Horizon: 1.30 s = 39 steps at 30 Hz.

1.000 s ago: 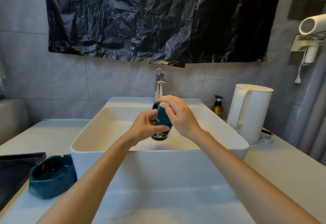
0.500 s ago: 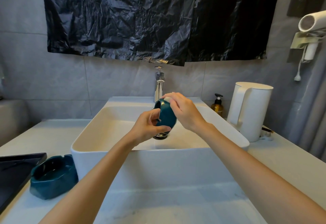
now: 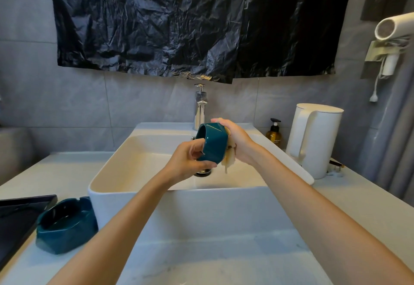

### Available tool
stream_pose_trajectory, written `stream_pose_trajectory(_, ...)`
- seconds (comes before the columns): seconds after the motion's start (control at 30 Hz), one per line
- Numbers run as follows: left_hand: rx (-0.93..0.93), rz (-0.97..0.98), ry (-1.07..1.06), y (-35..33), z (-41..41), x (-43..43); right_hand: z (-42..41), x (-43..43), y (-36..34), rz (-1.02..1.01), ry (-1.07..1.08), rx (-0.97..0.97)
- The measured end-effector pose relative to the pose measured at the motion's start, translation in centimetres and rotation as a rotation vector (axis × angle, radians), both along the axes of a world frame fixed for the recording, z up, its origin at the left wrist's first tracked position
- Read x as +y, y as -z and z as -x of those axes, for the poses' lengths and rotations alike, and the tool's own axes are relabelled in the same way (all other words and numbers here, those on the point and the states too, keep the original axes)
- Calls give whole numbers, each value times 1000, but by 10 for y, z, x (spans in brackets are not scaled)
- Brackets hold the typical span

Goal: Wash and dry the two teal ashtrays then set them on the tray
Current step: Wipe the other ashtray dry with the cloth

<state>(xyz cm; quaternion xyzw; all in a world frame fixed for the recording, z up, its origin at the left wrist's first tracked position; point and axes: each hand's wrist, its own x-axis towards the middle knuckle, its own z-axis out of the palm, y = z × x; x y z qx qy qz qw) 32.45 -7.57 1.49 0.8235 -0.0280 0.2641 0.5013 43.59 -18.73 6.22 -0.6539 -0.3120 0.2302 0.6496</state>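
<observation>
The held ashtray (image 3: 214,143) has been tipped up on edge since a moment ago. Its glossy faceted wall now faces the camera, its mouth points left, and the right hand has slid round behind its base.

At the counter's (image 3: 224,257) left edge lies a flat dark tray (image 3: 20,215) with a raised rim. Just beside it stands the second ashtray (image 3: 67,226), upright, a teal glazed bowl with angular sides and notches in its rim, close to the sink's front left corner. The sink (image 3: 156,206) is a white, smooth, rectangular basin that sits on the pale stone-like counter.

Over the basin, the left hand (image 3: 188,163) pinches the held ashtray's lower rim, fingers curled inside and thumb outside. Behind stands a chrome tap (image 3: 200,107), a straight column. The right hand (image 3: 237,141) is curled round a pale, limp rag (image 3: 229,161) and presses it against the ashtray's base, with a wet end hanging down.

Near the counter's back right are a small amber pump bottle (image 3: 274,133) and a tall white matte kettle (image 3: 313,139), a cylinder with a loop handle. A white hair dryer (image 3: 394,27) sits in a wall holder at the far right. A crinkled black plastic sheet (image 3: 190,22) covers the grey tiled wall above.
</observation>
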Motion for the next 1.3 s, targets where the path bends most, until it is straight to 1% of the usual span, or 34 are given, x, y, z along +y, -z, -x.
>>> stream_pose_trajectory(0.03, -7, 7, 7, -1, 0, -1, 3, -6, 2, -1, -54, 163)
stream_pose_trajectory(0.07, -8, 14, 11, -1, 1, -1, 4, -11, 4, -6, -110, 265)
stream_pose_trajectory(0.13, 3, 8, 20, -1, 3, 0, 2, -17, 11, -28, -156, 347)
stream_pose_trajectory(0.3, 51, -98, 18, 3, 4, 0, 2, -13, 21, -37, -218, 446)
stream_pose_trajectory(0.47, 60, -114, 31, 3, 1, -3, 3, -9, 24, -92, -202, 413)
stream_pose_trajectory(0.53, 99, -77, 37, 1, -1, -5, 4, -6, 25, -99, -176, 392)
stream_pose_trajectory(0.6, 137, 55, 40, -2, -2, -8, 5, -3, 27, -129, -110, 308)
stream_pose_trajectory(0.7, 90, 199, -39, -7, -4, -8, 5, -1, 29, -169, -18, 59)
stream_pose_trajectory(0.77, 74, 274, -63, -9, -3, -5, 7, -1, 30, -177, -9, -83)
stream_pose_trajectory(0.83, 104, 325, -27, -10, -1, -2, 9, 1, 31, -181, -13, -168)
stream_pose_trajectory(0.9, 130, 355, 17, -11, 2, -1, 10, 2, 33, -162, -37, -207)
stream_pose_trajectory(0.97, 123, 375, 42, -11, 3, 0, 11, 1, 34, -153, -94, -189)
stream_pose_trajectory(1.03, 103, 352, 26, -9, 3, 1, 13, 1, 32, -160, -117, -158)
stream_pose_trajectory(1.1, 99, 298, -3, -7, 3, 0, 16, 2, 30, -200, -51, -190)
stream_pose_trajectory(1.13, 88, 290, -12, -6, 3, 1, 19, 2, 30, -234, -9, -245)
stream_pose_trajectory(1.2, 47, 310, -20, -5, 3, 1, 24, -1, 33, -276, 46, -470)
stream_pose_trajectory(1.23, 31, 307, -23, -5, 3, 1, 25, -3, 35, -255, 70, -643)
stream_pose_trajectory(1.3, 12, 253, -36, -5, 3, 2, 23, -6, 38, -140, 112, -1045)
